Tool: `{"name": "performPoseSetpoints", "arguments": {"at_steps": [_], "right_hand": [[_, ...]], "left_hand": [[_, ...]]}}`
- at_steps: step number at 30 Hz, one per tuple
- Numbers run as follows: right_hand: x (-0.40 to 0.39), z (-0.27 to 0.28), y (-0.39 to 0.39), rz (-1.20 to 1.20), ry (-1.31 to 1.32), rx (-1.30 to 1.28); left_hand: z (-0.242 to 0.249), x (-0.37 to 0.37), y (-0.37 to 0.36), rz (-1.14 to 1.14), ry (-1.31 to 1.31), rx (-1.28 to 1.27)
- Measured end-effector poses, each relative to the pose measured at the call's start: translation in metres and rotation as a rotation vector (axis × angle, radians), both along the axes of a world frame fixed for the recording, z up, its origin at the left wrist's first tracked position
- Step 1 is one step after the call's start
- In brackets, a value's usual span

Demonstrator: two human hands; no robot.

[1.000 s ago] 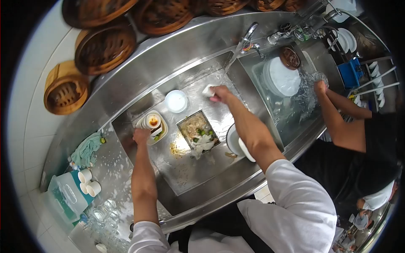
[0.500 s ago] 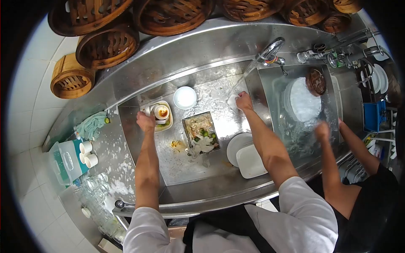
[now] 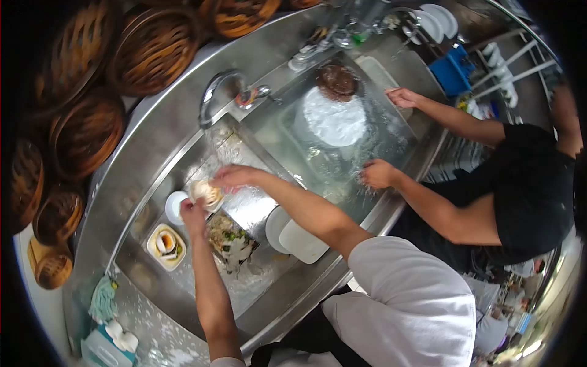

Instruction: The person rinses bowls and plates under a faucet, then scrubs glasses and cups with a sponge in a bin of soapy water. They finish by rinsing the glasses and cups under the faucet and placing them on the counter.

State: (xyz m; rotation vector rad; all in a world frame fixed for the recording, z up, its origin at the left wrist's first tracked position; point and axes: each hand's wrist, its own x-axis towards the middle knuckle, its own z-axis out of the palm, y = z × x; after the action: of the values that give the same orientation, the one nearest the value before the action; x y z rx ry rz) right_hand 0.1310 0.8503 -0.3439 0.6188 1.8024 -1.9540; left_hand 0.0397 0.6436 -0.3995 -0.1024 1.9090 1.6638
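A small white bowl (image 3: 206,194) with beige food residue is held over the sink between my hands. My left hand (image 3: 194,215) is closed on its lower edge. My right hand (image 3: 237,176) is at its upper right rim, fingers curled against it; motion blur softens the contact. Just left stands a round white dish (image 3: 175,207). A cream square dish (image 3: 166,247) holds a smaller dish with brown sauce. Beneath my hands lies a square metal strainer (image 3: 230,242) full of food scraps.
A white rectangular plate (image 3: 304,240) overlaps a round one by the front edge. A curved tap (image 3: 214,98) rises behind. In the water-filled right basin are a stack of white plates (image 3: 335,117) and a brown steamer basket (image 3: 337,82). A co-worker's hands (image 3: 380,174) work there.
The view has swung right and tilted. My hands have come together over the middle of the sink. My left hand has left the sauce dish side and is now at the small bowl.
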Motion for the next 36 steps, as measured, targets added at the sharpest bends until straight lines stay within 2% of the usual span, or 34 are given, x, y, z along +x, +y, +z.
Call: {"name": "performPoseSetpoints", "arguments": {"at_steps": [1, 3, 5, 7, 8, 10, 11, 12, 13, 14, 15, 16, 17, 18, 19, 20, 22, 23, 24, 25, 26, 27, 28, 29, 30, 31, 32, 33, 35, 36], "right_hand": [[0.002, -0.012, 0.009, -0.019, 0.000, 0.017], [-0.005, -0.062, 0.009, -0.115, -0.025, 0.731], [-0.001, -0.025, -0.009, -0.669, 0.050, 0.708], [-0.002, -0.039, -0.018, -0.635, 0.136, 0.642], [-0.005, -0.044, -0.023, -0.594, 0.152, 0.611], [-0.011, -0.050, -0.024, -0.572, 0.159, 0.962], [-0.017, -0.050, -0.024, -0.569, 0.168, 0.953], [-0.020, -0.047, -0.023, -0.610, 0.193, 0.641], [-0.020, -0.045, -0.024, -0.641, 0.205, 0.327], [-0.015, -0.042, -0.025, -0.588, 0.141, 0.476], [-0.011, -0.044, -0.025, -0.588, 0.142, 0.479], [-0.006, -0.047, -0.024, -0.577, 0.081, 0.593], [-0.006, -0.049, -0.023, -0.562, 0.021, 0.708], [-0.009, -0.062, -0.020, -0.662, 0.036, 0.685], [-0.016, -0.086, -0.017, -0.664, 0.033, 0.684], [-0.022, -0.116, -0.013, -0.735, -0.039, 0.530], [-0.022, -0.100, -0.013, -0.842, -0.140, 0.078], [-0.021, -0.088, -0.014, -0.846, -0.139, 0.077], [-0.019, -0.074, -0.017, -0.949, -0.133, -0.040], [-0.019, -0.085, -0.018, -1.047, -0.126, -0.160], [-0.022, -0.125, -0.013, -0.940, -0.107, 0.064], [-0.018, -0.112, -0.009, -0.938, -0.111, 0.067], [-0.012, -0.082, -0.001, -0.737, -0.061, 0.043], [-0.007, -0.060, 0.004, -0.539, -0.014, 0.017], [-0.007, -0.052, 0.007, -0.405, 0.050, 0.240], [-0.012, -0.055, 0.007, -0.414, 0.045, 0.242], [-0.017, -0.057, 0.009, -0.308, 0.070, 0.432], [-0.018, -0.058, 0.018, -0.203, 0.081, 0.633], [-0.019, -0.052, 0.004, -0.680, 0.257, 0.456], [-0.015, -0.045, -0.006, -0.792, 0.314, 0.535]], "left_hand": [[0.001, 0.010, 0.031, -0.060, -0.109, -0.026], [0.023, 0.030, 0.074, 0.074, -0.233, -0.144], [-0.005, 0.029, 0.084, 0.199, -0.301, 0.118], [-0.018, 0.030, 0.083, 0.182, -0.233, 0.189], [-0.033, 0.030, 0.081, 0.186, -0.233, 0.123], [-0.033, 0.027, 0.070, 0.195, -0.227, 0.051], [-0.022, 0.024, 0.066, 0.118, -0.344, 0.090], [-0.021, 0.023, 0.063, 0.039, -0.465, 0.134], [-0.021, 0.019, 0.059, 0.044, -0.467, 0.129], [-0.019, 0.012, 0.057, -0.027, -0.493, 0.110], [-0.021, 0.007, 0.057, -0.099, -0.517, 0.095], [-0.023, 0.005, 0.058, -0.119, -0.411, -0.031], [-0.025, 0.000, 0.062, -0.117, -0.410, -0.025], [-0.039, -0.009, 0.064, -0.178, -0.006, -0.206], [-0.049, -0.013, 0.065, -0.237, 0.399, -0.383], [-0.015, -0.008, 0.072, -0.170, 0.551, -0.449], [0.010, -0.008, 0.074, -0.208, 0.572, -0.483], [0.020, -0.010, 0.079, -0.238, 0.602, -0.511], [0.002, -0.018, 0.079, -0.240, 0.569, -0.497], [0.001, -0.022, 0.081, -0.241, 0.571, -0.496], [-0.001, -0.024, 0.081, -0.275, 0.311, -0.374], [-0.004, -0.022, 0.082, -0.304, 0.047, -0.248], [0.008, -0.018, 0.082, -0.369, -0.094, -0.204], [0.013, -0.011, 0.083, -0.373, -0.101, -0.203], [0.017, -0.003, 0.084, -0.290, -0.223, -0.230], [0.010, 0.002, 0.084, -0.207, -0.340, -0.256], [-0.011, -0.003, 0.076, -0.281, -0.456, -0.167], [-0.015, 0.006, 0.075, -0.185, -0.483, 0.100], [-0.077, -0.010, 0.067, -0.143, -0.743, 0.146], [-0.075, -0.001, 0.077, -0.152, -0.748, 0.144]]}}
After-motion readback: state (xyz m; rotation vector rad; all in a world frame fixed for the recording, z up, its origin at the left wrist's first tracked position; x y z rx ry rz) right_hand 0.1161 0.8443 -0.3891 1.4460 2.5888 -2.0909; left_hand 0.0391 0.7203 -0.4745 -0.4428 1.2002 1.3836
